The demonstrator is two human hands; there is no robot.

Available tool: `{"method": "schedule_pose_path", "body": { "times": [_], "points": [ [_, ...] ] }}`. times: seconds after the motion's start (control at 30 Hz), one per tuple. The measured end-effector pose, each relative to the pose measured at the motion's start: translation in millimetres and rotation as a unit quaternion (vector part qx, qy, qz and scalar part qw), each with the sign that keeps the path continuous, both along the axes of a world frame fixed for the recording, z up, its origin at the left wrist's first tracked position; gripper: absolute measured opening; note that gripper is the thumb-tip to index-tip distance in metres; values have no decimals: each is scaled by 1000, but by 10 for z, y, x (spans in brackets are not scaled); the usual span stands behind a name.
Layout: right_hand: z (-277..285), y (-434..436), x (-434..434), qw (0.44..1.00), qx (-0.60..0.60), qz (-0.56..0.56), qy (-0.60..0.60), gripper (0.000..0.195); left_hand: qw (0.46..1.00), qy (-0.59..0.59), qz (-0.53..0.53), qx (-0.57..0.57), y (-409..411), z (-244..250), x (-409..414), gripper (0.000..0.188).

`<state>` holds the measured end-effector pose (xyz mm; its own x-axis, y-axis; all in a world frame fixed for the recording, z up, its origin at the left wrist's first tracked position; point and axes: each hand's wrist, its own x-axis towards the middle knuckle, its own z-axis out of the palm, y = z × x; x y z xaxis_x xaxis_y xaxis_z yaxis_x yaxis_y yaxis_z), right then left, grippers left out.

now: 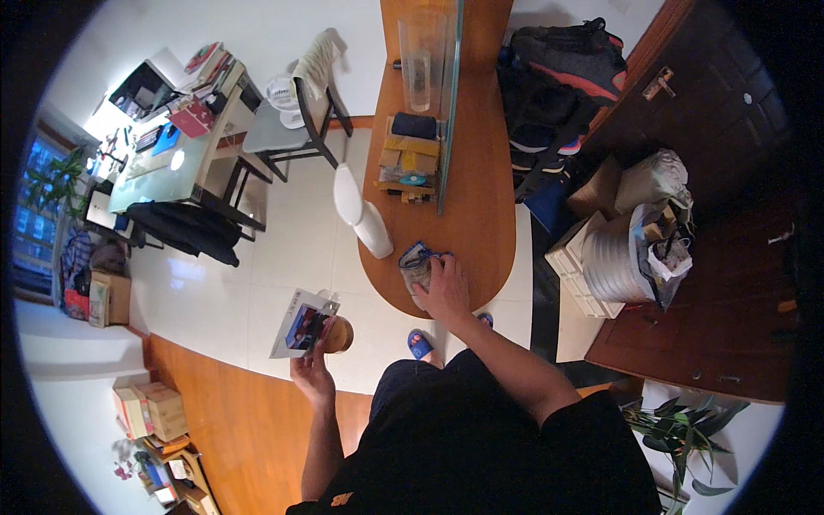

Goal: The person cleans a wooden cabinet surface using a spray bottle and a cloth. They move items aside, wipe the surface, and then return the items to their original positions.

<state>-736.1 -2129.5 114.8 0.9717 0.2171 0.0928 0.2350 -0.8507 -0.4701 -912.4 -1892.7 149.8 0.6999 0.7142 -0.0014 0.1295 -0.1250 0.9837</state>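
In my left hand [313, 378] is a flat white-bordered picture card [301, 325], held up over the tiled floor; it bears some writing. A round brown piece [342, 336] and a small clear part [329, 301] show just behind the card, and I cannot tell whether they are joined to it. My right hand [449, 290] grips a bunched grey cloth with blue edging [412, 270] on the rounded end of a wooden counter [479, 251]. Beside the cloth, at the counter's left edge, stands a white device with an oval head [374, 233].
Farther along the counter are stacked small boxes [409, 158], a tall clear vase [421, 77] and an upright glass panel [450, 122]. A chair [283, 132] and a desk [154, 167] stand left. Bags [553, 84] and a filled silver bin [611, 254] lie right.
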Motion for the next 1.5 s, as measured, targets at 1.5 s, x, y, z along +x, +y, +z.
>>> {"method": "schedule_pose_path", "body": {
  "times": [1.5],
  "points": [
    [-368,-792,5012,968,-49,-93,-230,44,939,204,242,137,-1381,45,246,25]
  ]
}}
